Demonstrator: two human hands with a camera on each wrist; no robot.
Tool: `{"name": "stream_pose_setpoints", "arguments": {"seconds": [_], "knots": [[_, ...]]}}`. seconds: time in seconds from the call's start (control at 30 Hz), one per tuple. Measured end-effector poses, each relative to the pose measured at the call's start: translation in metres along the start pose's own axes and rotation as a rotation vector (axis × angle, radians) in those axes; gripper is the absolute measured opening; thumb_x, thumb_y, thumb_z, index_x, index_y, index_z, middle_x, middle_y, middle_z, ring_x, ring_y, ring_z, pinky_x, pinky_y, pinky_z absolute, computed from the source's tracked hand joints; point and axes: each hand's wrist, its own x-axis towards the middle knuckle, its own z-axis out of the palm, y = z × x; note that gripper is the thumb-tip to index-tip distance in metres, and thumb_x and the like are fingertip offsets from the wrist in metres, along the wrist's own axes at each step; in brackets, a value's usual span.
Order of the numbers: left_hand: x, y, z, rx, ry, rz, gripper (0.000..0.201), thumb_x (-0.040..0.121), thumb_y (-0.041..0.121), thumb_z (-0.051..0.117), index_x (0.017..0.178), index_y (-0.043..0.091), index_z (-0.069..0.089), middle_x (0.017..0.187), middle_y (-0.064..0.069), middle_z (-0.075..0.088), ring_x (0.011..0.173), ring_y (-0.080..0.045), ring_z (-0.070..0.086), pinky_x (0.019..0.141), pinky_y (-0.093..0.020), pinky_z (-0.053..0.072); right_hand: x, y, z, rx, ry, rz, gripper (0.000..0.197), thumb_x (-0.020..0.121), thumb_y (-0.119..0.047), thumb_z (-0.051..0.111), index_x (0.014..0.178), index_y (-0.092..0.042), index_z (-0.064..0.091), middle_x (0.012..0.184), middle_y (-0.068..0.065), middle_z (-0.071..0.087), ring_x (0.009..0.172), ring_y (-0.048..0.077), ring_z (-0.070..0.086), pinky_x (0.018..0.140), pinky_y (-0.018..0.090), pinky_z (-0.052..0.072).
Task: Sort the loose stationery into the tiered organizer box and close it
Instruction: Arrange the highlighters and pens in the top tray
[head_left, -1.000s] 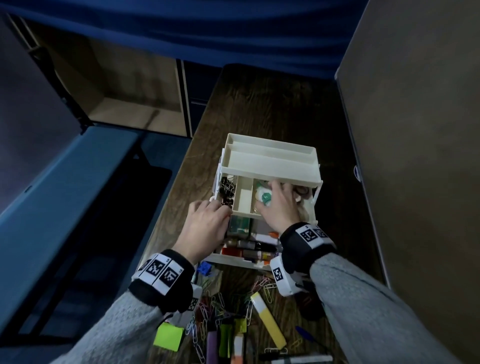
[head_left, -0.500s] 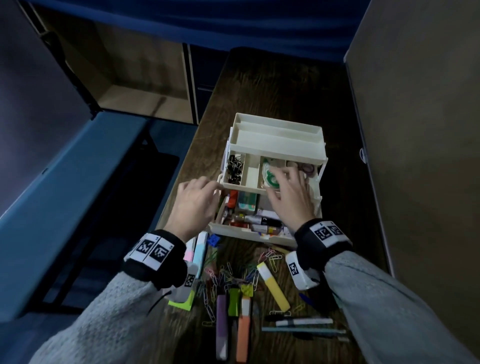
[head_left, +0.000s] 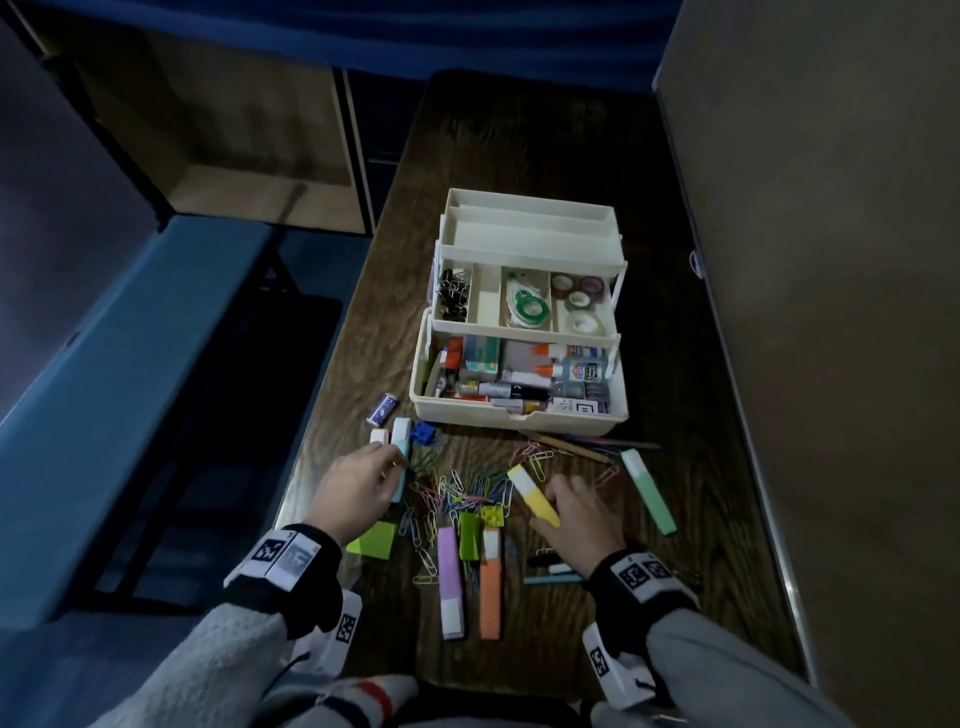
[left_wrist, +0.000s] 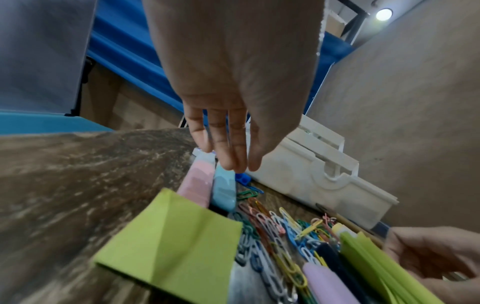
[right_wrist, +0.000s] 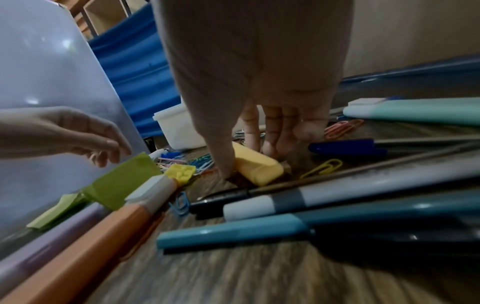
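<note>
The cream tiered organizer box (head_left: 519, 418) stands open mid-table, its trays stepped back. The middle tray holds binder clips, correction tape and tape rolls; the bottom holds glue and markers. Loose paper clips (head_left: 457, 493) and highlighters lie in front. My left hand (head_left: 363, 480) hovers with straight fingers (left_wrist: 233, 164) over a light blue highlighter (left_wrist: 224, 193) and a pink one (left_wrist: 197, 185). My right hand (head_left: 574, 512) stands over the near end of a yellow highlighter (right_wrist: 259, 166). Its thumb is down on one side and its fingers on the other. The highlighter lies on the table.
Purple (head_left: 450, 582), orange (head_left: 491, 592) and green (head_left: 649, 491) highlighters, green sticky notes (head_left: 371, 540), pens (head_left: 553, 571) and pencils (head_left: 582, 449) lie around my hands. The table's left edge runs close to my left hand. A tall panel borders the right side.
Both hands have pulled back from the organizer's trays to the loose stationery in front of it. The middle tray now shows uncovered.
</note>
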Motion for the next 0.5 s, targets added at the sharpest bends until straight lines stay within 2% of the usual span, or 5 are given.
{"name": "stream_pose_setpoints", "arguments": {"seconds": [0.13, 0.2, 0.3, 0.4, 0.5], "knots": [[0.002, 0.009, 0.005, 0.038, -0.019, 0.024, 0.014, 0.092, 0.022, 0.054, 0.098, 0.019, 0.066, 0.097, 0.002, 0.065, 0.085, -0.019, 0.062, 0.069, -0.031, 0.045, 0.001, -0.001, 0.003, 0.008, 0.038, -0.002, 0.032, 0.086, -0.036, 0.059, 0.108, -0.017, 0.046, 0.113, 0.004, 0.05, 0.108, 0.025, 0.051, 0.076, 0.033, 0.04], [0.002, 0.011, 0.005, 0.049, -0.018, 0.027, 0.015, 0.092, 0.022, 0.053, 0.099, 0.018, 0.066, 0.098, 0.002, 0.065, 0.086, -0.019, 0.062, 0.07, -0.031, 0.045, -0.001, 0.005, -0.001, 0.012, 0.06, -0.009, 0.025, 0.086, -0.034, 0.058, 0.101, -0.018, 0.046, 0.108, 0.004, 0.051, 0.105, 0.024, 0.052, 0.076, 0.034, 0.041], [0.001, 0.006, 0.001, 0.029, -0.019, -0.001, 0.015, 0.092, 0.022, 0.052, 0.097, 0.018, 0.066, 0.098, 0.002, 0.065, 0.083, -0.018, 0.062, 0.072, -0.034, 0.05, -0.006, 0.023, -0.013, 0.006, 0.097, 0.057, 0.019, 0.084, -0.032, 0.058, 0.093, -0.021, 0.045, 0.105, 0.002, 0.052, 0.103, 0.023, 0.051, 0.075, 0.033, 0.041], [0.001, 0.0, -0.002, 0.019, 0.001, -0.028, 0.016, 0.092, 0.021, 0.052, 0.098, 0.017, 0.066, 0.097, -0.001, 0.065, 0.082, -0.02, 0.062, 0.072, -0.038, 0.051, -0.008, 0.046, -0.028, -0.031, 0.142, 0.149, 0.021, 0.085, -0.03, 0.059, 0.101, -0.018, 0.051, 0.112, 0.004, 0.051, 0.109, 0.025, 0.049, 0.08, 0.034, 0.043], [0.002, -0.005, -0.006, 0.016, 0.044, -0.039, 0.015, 0.091, 0.02, 0.054, 0.097, 0.016, 0.067, 0.097, 0.0, 0.064, 0.082, -0.021, 0.063, 0.071, -0.037, 0.05, -0.008, 0.063, -0.042, -0.042, 0.168, 0.232, 0.024, 0.088, -0.029, 0.057, 0.107, -0.016, 0.053, 0.115, 0.008, 0.049, 0.113, 0.027, 0.045, 0.081, 0.035, 0.043]]}}
